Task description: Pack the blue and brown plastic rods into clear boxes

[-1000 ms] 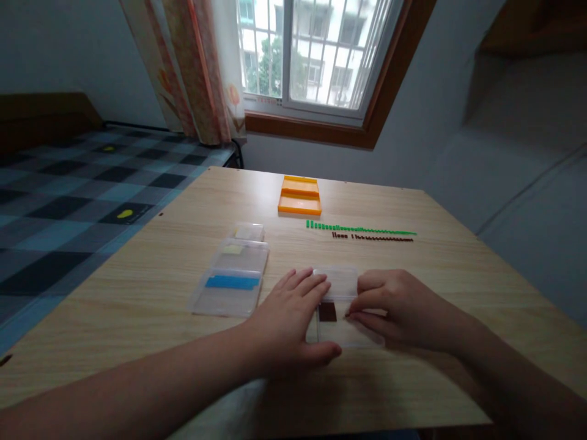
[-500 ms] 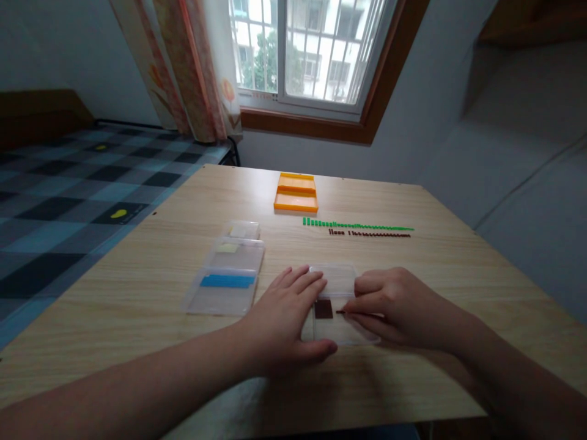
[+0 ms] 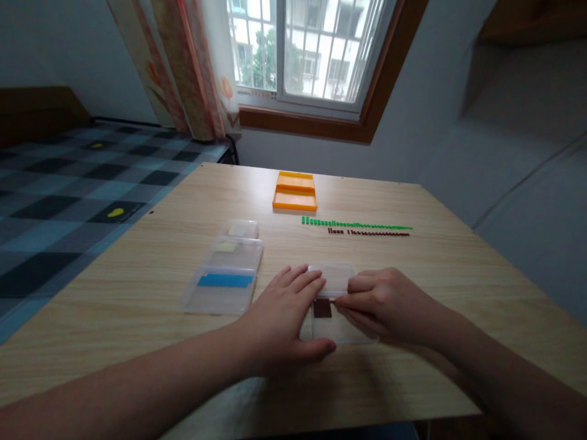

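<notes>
A clear plastic case (image 3: 353, 333) lies opened out on the table, its lid (image 3: 332, 275) folded away from me. In its near half sits a dark brown block of pieces (image 3: 322, 308). My left hand (image 3: 288, 318) rests over the case's left edge with fingers spread, holding nothing. My right hand (image 3: 378, 302) pinches a small brown piece (image 3: 334, 301) at the right upper corner of the brown block; most of that piece is hidden by the fingers.
On the wooden table (image 3: 137, 348), a row of green pieces (image 3: 353, 225) and a row of brown pieces (image 3: 367, 233) lie beyond my hands. An orange case (image 3: 294, 190) stands open farther back. To the left are clear cases (image 3: 220, 302), one holding blue pieces (image 3: 224, 280).
My right hand has moved left and slightly away from me, bringing the small brown piece up against the brown block. My left hand has stayed in place.
</notes>
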The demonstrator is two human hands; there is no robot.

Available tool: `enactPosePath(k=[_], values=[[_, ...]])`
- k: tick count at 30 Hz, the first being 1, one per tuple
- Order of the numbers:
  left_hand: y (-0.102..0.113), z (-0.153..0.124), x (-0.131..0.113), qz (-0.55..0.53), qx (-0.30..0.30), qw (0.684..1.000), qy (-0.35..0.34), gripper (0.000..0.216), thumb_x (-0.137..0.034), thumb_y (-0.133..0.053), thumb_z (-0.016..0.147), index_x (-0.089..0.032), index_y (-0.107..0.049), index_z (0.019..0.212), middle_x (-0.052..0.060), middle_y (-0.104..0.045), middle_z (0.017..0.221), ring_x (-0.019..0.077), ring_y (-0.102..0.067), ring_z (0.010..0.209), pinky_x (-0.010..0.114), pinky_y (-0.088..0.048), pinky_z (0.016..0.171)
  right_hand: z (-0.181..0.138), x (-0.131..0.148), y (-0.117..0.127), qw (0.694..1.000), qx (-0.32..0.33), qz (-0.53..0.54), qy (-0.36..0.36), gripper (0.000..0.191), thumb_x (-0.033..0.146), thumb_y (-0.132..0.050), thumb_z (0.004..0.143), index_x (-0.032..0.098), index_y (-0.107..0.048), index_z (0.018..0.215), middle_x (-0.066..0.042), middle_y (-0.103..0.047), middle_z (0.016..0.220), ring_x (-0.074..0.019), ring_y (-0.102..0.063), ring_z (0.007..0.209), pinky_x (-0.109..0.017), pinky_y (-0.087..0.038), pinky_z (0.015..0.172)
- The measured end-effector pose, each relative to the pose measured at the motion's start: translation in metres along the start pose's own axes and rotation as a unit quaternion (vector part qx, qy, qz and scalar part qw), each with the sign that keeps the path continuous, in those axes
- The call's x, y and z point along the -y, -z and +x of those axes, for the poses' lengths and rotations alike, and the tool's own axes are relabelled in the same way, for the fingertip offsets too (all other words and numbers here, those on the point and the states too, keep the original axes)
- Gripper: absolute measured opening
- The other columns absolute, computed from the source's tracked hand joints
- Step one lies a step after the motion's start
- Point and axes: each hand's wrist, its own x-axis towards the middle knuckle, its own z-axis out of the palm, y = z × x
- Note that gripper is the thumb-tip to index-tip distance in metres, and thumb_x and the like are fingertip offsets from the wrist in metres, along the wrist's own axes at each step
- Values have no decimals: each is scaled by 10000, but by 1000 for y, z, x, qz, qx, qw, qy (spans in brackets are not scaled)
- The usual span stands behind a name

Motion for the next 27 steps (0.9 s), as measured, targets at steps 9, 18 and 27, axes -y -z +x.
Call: enactPosePath(k=[9, 18, 27], values=[[-3, -2, 2, -15, -19, 1000, -15, 923, -611, -753, 800, -149, -458, 1543, 170, -389, 1643, 383, -289, 1549, 573, -210, 1270, 0, 1, 1, 1000, 13, 6, 4, 290, 226, -509, 1024, 195, -761, 886, -9, -640, 735, -125, -495, 609, -306, -310, 604], [-2, -1, 1, -24, -12, 1000, -8, 930, -576, -764, 792, -132, -446, 1546, 170, -369, 1654, 387, -265, 1557, 582, -196, 1273, 0, 0, 1, 1000, 1, 9, 3, 285, 238, -512, 1040, 193, -777, 941, -10, -641, 724, -126, -511, 606, -300, -314, 590], [-2, -1, 0, -2, -4, 1000, -6, 945, -586, -765, 798, -135, -432, 1559, 162, -367, 1657, 376, -263, 1560, 561, -196, 1277, -1, 1, 1, 1000, 12, 23, 7, 300, 226, -501, 1030, 187, -751, 870, -7, -625, 717, -113, -478, 587, -295, -303, 593]])
